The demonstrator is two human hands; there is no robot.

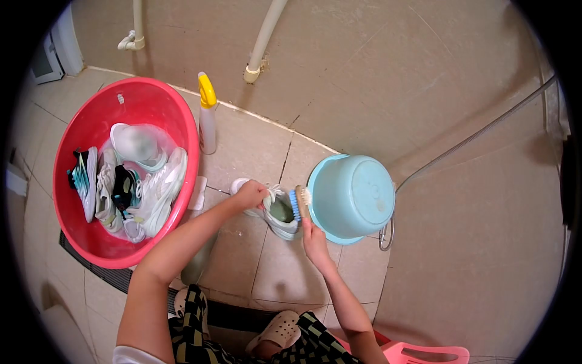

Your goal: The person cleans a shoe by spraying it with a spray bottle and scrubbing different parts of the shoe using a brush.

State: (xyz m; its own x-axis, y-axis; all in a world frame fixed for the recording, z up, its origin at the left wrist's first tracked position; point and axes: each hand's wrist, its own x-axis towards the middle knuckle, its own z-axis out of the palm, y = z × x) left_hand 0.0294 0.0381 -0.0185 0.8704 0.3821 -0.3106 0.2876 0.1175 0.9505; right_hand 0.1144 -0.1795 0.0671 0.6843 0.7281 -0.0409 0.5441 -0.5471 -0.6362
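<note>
A white shoe (282, 225) with a grey-green inside rests on the tiled floor in the middle of the view. My left hand (251, 195) is closed on the shoe near its tongue and laces. In my right hand (314, 239) is a wooden brush (301, 202) with blue and white bristles. The brush is held upright at the shoe's heel end, its blue bristles facing the shoe. Just right of the brush, a light blue basin (351, 197) lies with its base showing.
A red tub (188, 130) at the left holds several shoes in sudsy water. Behind it stands a spray bottle (207, 121) with a yellow top. A metal hose (473, 133) runs along the right wall. A pink plastic stool (427, 353) is at the bottom right.
</note>
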